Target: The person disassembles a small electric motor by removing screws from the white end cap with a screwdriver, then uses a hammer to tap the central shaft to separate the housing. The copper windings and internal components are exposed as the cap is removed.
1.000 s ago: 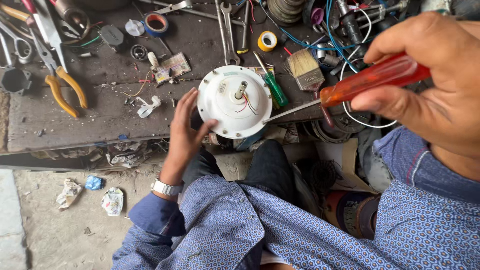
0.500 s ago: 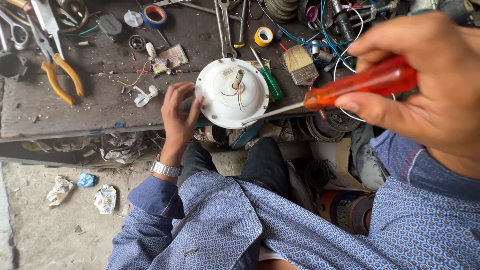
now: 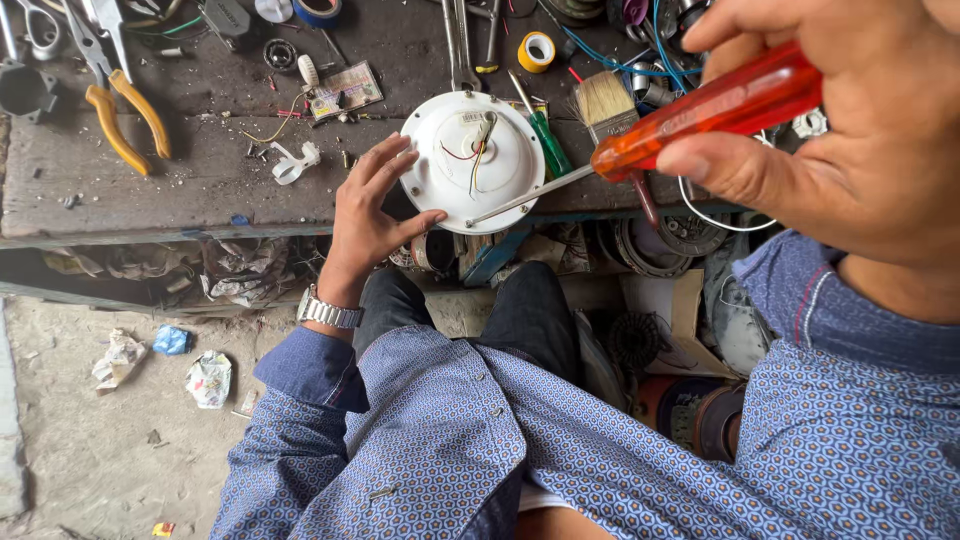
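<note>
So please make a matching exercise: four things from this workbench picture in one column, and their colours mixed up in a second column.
Things:
1. screwdriver handle
2. round housing
3. pliers
4. tape roll

Colours:
a. white
b. yellow ring
c. clear red-orange
d. orange-yellow grips

Pairs: 1-c, 2-a, 3-d, 4-b. The right hand holds the screwdriver; the left hand steadies the housing.

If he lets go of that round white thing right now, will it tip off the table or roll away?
Probably it could tip: the round white housing hangs partly over the bench edge, steadied by the left hand. It looks like a rigid shell, likely not floppy. Its round rim might let it roll if it landed on edge, though the screwdriver in the right hand also touches it.
</note>
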